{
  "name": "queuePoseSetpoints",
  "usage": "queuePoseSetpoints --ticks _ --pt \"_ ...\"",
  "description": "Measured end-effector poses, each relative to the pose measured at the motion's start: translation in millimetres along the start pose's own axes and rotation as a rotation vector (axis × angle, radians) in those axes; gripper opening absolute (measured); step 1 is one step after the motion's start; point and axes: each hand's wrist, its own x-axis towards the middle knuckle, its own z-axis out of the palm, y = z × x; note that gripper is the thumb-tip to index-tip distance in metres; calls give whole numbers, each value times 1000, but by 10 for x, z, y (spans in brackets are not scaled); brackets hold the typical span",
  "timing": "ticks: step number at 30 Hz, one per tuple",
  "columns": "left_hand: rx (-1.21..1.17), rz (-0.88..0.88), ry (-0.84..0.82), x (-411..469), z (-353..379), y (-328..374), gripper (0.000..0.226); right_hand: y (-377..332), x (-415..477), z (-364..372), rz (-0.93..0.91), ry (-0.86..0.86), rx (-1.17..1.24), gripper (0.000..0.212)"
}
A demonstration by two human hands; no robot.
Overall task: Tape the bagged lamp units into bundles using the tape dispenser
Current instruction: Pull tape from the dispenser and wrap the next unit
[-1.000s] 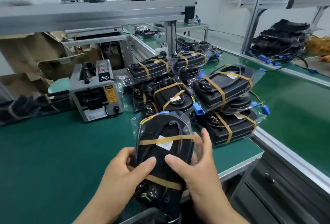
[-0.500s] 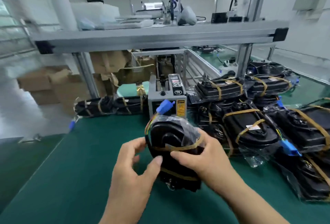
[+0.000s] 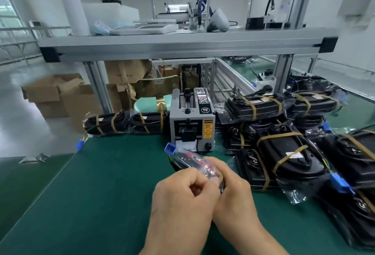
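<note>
A bagged black lamp bundle with brown tape bands and a blue connector lies low over the green mat, seen edge-on. My left hand and my right hand both grip its near end, fingers curled over it and hiding most of it. Just beyond the bundle stands the grey tape dispenser, facing me. A pile of taped lamp bundles fills the right side of the mat.
Two more taped bundles lie left of the dispenser at the mat's far edge. An aluminium shelf crosses overhead on posts. Cardboard boxes stand behind the bench. The mat's left edge drops off.
The bundle has been tipped from upright to lying flat and lowered toward the mat. Both hands have closed over its near end. My view has lifted and swung left.
</note>
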Motion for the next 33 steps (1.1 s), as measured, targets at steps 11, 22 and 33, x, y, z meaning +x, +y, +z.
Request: queuePoseSetpoints --ticks 11,22,33 --pt "-109 301 -129 185 -41 -70 26 156 58 -121 36 -48 108 47" --pt "-99 457 -298 763 -254 -277 18 189 171 -311 91 -190 252 53" --pt "102 715 -242 905 -156 -90 15 137 201 -342 95 -235 251 51"
